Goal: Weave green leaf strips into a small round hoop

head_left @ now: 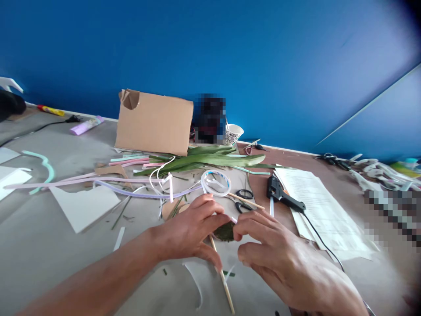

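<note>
A dark green, leafy-looking round piece (225,231) sits between my two hands, partly covered by the fingers. My left hand (194,228) curves around its left side, thumb low and fingers over the top. With bent fingers, my right hand (269,245) pinches its right edge, where a small pale bit shows. Under my left thumb a thin wooden stick (226,293) slants down toward me; whether the thumb touches it I cannot tell. Just beyond the hands lie a roll of white tape (216,193), black-handled scissors (243,206) and a second wooden stick (245,200).
A black glue gun (284,195) lies at right beside printed paper sheets (324,210), its cord running toward me. Long green leaves (210,157) and pastel pipe cleaners (131,188) spread across the middle. A cardboard box (154,123) and patterned paper cup (234,134) stand by the blue wall.
</note>
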`<control>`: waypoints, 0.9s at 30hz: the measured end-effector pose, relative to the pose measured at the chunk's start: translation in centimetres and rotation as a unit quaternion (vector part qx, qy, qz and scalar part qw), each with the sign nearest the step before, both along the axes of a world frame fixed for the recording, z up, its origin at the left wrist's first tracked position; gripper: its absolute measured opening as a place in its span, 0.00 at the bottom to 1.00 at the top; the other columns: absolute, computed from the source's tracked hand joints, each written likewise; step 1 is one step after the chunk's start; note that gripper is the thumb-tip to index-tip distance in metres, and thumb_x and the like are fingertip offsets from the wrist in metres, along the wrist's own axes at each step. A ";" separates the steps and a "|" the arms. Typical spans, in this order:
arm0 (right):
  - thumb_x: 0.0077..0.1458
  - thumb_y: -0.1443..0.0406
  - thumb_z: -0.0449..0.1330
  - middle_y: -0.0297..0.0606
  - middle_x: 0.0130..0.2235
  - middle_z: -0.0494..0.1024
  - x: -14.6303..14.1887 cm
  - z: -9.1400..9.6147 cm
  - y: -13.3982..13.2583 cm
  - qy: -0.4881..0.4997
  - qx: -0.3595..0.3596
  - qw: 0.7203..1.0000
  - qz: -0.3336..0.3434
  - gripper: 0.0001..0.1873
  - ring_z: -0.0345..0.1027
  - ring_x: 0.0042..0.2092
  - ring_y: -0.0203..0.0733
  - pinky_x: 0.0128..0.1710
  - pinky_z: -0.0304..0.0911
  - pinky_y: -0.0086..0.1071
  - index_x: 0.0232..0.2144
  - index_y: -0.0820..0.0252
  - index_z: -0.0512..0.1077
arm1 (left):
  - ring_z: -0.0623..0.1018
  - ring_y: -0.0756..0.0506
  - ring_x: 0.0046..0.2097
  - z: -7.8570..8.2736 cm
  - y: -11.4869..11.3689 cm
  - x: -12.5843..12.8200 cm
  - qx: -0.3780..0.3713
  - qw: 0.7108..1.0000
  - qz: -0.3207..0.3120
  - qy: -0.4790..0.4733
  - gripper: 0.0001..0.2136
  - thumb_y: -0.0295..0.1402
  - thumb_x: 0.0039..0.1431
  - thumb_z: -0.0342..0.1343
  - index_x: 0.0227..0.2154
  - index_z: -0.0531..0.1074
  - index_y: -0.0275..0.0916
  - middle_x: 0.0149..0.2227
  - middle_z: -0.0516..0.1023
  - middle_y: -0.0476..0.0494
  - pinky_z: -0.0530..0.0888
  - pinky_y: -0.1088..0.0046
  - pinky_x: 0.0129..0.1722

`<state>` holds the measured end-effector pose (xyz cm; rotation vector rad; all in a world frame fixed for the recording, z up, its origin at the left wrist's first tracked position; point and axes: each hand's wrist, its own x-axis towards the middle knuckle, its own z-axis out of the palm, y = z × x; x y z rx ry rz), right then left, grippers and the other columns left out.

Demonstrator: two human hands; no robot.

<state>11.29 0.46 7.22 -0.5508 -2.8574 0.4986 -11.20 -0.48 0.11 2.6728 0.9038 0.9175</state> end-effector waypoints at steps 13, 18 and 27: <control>0.56 0.76 0.50 0.37 0.39 0.72 0.2 0.4 -0.3 -0.008 0.002 1.000 -0.013 0.12 0.64 0.42 0.40 0.41 0.61 0.37 0.26 0.59 0.66 | 0.72 0.43 0.44 0.3 0.0 0.2 0.012 1.000 0.000 0.001 0.30 0.52 0.51 0.57 0.47 0.65 0.32 0.39 0.73 0.38 0.61 0.56 0.59; 0.57 0.76 0.50 0.37 0.40 0.71 0.3 0.4 -0.5 -0.016 0.002 1.000 -0.019 0.11 0.64 0.43 0.40 0.41 0.60 0.37 0.27 0.59 0.67 | 0.72 0.42 0.44 0.5 -0.2 0.2 0.020 1.000 0.006 0.004 0.29 0.52 0.51 0.56 0.47 0.65 0.31 0.39 0.73 0.38 0.62 0.55 0.58; 0.58 0.75 0.50 0.37 0.40 0.71 0.4 0.6 -0.6 -0.013 0.002 1.000 -0.018 0.11 0.64 0.41 0.40 0.41 0.59 0.37 0.27 0.58 0.66 | 0.72 0.42 0.46 -0.3 -0.2 0.2 0.026 1.000 0.009 -0.002 0.29 0.53 0.52 0.56 0.48 0.64 0.33 0.41 0.73 0.38 0.62 0.56 0.59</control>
